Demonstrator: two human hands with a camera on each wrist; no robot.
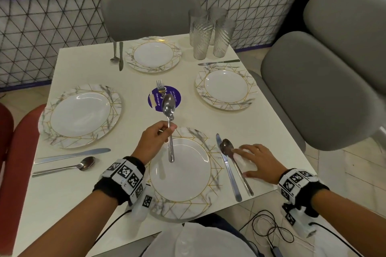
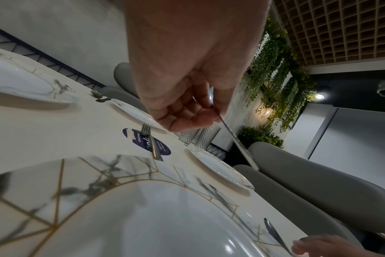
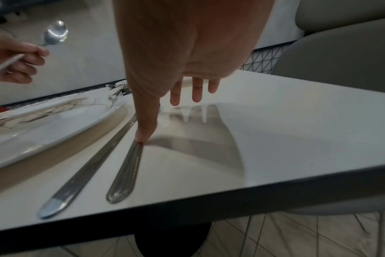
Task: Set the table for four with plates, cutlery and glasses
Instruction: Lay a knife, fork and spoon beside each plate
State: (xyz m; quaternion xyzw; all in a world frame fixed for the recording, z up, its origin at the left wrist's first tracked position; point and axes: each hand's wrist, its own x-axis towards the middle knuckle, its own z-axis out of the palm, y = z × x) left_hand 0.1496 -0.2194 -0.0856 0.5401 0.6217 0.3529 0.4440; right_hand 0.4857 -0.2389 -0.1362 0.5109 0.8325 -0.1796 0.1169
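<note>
The plates [image 1: 83, 117] are white with grey marbling and gold geometric lines. The table [image 1: 129, 81] is white, with a purple round sticker [image 1: 153, 98]; the chairs [image 1: 309, 89] are grey.

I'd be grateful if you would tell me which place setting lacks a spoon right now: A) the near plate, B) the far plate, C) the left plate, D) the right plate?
D: the marble-patterned, gold-lined right plate has only a steel table knife beside it, while the far, left and near plates each have a spoon laid next to a knife; the left hand holds a spare steel spoon in the air.
</note>
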